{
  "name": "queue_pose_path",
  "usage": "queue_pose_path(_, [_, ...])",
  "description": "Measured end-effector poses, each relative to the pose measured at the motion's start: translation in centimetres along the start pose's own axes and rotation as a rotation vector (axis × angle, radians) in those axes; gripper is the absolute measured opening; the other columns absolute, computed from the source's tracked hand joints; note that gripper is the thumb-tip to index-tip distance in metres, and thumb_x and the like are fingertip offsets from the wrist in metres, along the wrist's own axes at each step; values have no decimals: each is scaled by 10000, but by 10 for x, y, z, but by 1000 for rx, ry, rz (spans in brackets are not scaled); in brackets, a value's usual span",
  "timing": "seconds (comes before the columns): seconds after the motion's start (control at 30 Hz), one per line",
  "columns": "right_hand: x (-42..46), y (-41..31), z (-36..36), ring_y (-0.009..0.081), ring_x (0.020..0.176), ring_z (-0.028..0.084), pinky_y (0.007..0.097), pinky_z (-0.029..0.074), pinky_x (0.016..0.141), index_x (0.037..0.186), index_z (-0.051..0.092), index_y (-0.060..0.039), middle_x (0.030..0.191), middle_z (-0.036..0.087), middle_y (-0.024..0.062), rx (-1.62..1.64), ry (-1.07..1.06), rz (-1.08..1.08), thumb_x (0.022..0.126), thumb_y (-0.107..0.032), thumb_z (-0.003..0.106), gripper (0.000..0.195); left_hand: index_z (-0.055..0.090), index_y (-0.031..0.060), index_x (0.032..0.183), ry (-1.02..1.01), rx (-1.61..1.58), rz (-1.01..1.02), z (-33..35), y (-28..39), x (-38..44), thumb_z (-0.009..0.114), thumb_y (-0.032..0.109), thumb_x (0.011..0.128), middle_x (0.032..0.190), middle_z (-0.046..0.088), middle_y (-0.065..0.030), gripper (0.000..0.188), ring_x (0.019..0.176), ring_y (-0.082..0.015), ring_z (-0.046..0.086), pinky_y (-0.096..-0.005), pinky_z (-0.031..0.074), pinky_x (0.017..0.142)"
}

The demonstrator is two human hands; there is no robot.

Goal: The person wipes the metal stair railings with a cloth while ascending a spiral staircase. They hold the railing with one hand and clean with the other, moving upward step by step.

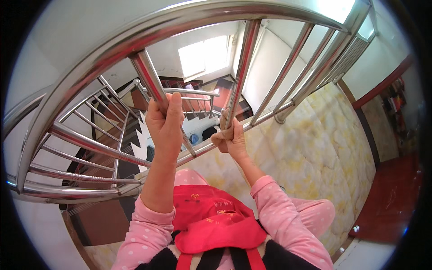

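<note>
A stainless steel stair railing curves across the view in front of me. My left hand grips one of its upright metal balusters, thumb pointing up along the tube. To the right, my right hand holds a tan cloth wrapped around the lower part of another baluster. Part of the cloth shows above and below my fingers. A red apron with yellow writing covers my lap.
Beyond the balusters the stairwell drops to lower steps with their own metal railing. A bright window is in the far wall. Marble-patterned floor lies to my right, with a dark red wooden surface at its edge.
</note>
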State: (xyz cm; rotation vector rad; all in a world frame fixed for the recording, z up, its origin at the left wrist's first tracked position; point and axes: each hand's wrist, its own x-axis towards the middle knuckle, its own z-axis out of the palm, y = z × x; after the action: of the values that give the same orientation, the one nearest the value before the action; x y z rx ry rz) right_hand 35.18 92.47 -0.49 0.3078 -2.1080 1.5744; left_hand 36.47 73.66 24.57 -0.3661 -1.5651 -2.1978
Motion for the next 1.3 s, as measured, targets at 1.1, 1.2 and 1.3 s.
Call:
queue_pose_path(1.1, [139, -202, -30, 329, 1061, 352, 400, 348, 899, 1077, 643, -177, 1142, 325, 141, -536, 363, -608, 665, -112, 741, 428, 514, 90, 873, 0, -7, 24, -6, -2, -3, 565, 153, 931, 592, 422, 34, 100, 476, -33, 336, -198, 284, 440])
queue_pose_path(1.2, [137, -183, -24, 332, 1051, 360, 410, 349, 871, 1073, 642, -176, 1137, 333, 138, -585, 433, -631, 650, -166, 748, 436, 517, 91, 875, -11, 1, 28, -4, -1, -2, 562, 148, 932, 588, 423, 34, 92, 474, -32, 334, -200, 281, 436])
queue_pose_path(1.3, [93, -120, -16, 344, 1070, 398, 423, 365, 846, 980, 671, -138, 1145, 334, 139, -653, 344, -585, 698, -178, 735, 292, 515, 94, 873, 25, 4, 23, -1, -4, -2, 558, 148, 934, 585, 419, 35, 92, 476, -32, 338, -198, 283, 438])
